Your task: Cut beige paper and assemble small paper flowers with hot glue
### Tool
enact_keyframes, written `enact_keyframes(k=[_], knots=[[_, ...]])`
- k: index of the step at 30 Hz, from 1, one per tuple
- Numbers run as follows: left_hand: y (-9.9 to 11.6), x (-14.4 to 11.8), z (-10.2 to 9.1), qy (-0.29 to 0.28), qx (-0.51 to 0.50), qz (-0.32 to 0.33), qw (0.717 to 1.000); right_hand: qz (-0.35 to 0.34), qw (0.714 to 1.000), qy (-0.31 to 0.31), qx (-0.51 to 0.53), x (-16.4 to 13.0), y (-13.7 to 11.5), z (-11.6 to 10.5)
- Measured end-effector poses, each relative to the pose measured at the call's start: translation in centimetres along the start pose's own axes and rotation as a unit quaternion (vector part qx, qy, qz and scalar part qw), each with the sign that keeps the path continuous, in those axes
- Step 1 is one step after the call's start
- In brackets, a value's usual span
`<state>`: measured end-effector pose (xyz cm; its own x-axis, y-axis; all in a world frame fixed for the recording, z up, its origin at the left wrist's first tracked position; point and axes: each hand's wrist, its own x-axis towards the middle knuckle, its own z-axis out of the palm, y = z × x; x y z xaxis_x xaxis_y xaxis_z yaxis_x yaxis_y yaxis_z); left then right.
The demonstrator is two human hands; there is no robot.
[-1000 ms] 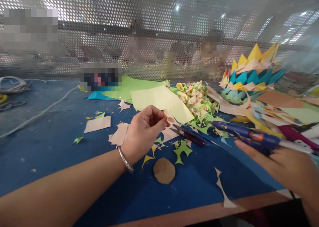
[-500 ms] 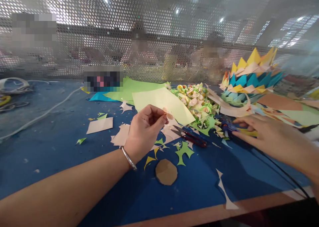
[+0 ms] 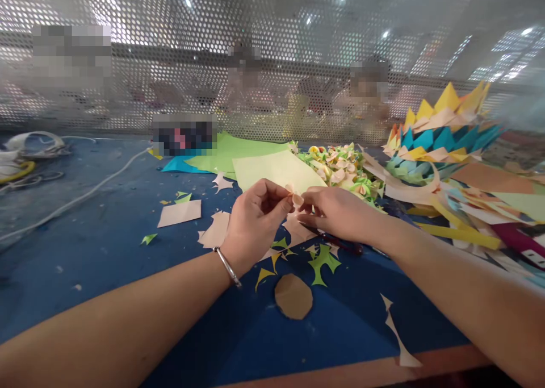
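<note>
Between the thumb and forefinger of my left hand point(image 3: 259, 223) is a small pale pink paper petal point(image 3: 297, 200), pinched over the table. My right hand point(image 3: 336, 209) has come up against it from the right. Its fingertips are at the petal's edge, with the thumb apart from the forefinger. Below my hands lies a round brown cardboard disc point(image 3: 293, 297). Scissors point(image 3: 355, 248) with dark red handles lie mostly hidden under my right hand. A blue tool point(image 3: 397, 209), which looks like a glue gun, is partly covered behind my right forearm.
Green and pink paper scraps point(image 3: 326, 263) litter the blue table point(image 3: 106, 297). Behind my hands are a pale yellow sheet point(image 3: 272, 169) and a heap of curled paper pieces point(image 3: 344, 166). A layered pointed paper piece point(image 3: 443, 132) stands at right. A perforated metal screen point(image 3: 272, 92) closes off the back.
My right hand has left the blue tool and moved left to the petal in my left hand. The view has shifted slightly, and my left hand keeps its pinch.
</note>
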<state>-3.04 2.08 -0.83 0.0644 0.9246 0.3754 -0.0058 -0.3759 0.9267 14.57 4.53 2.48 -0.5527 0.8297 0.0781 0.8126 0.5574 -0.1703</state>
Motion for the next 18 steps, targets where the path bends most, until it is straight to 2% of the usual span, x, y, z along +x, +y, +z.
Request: enact_keyframes(k=[12, 15, 18], knots=[[0.0, 0.1, 0.1, -0.007, 0.024, -0.006, 1.0, -0.022, 0.999, 0.015, 0.03, 0.7, 0.8, 1.3], [-0.1, 0.1, 0.0, -0.01, 0.023, -0.011, 1.0, -0.006, 0.994, 0.041, 0.101, 0.0, 1.2, 0.8], [-0.1, 0.0, 0.0, -0.025, 0.004, -0.036, 0.999, 0.009, 0.967, 0.105, 0.23, -0.9, 1.6, 0.2]])
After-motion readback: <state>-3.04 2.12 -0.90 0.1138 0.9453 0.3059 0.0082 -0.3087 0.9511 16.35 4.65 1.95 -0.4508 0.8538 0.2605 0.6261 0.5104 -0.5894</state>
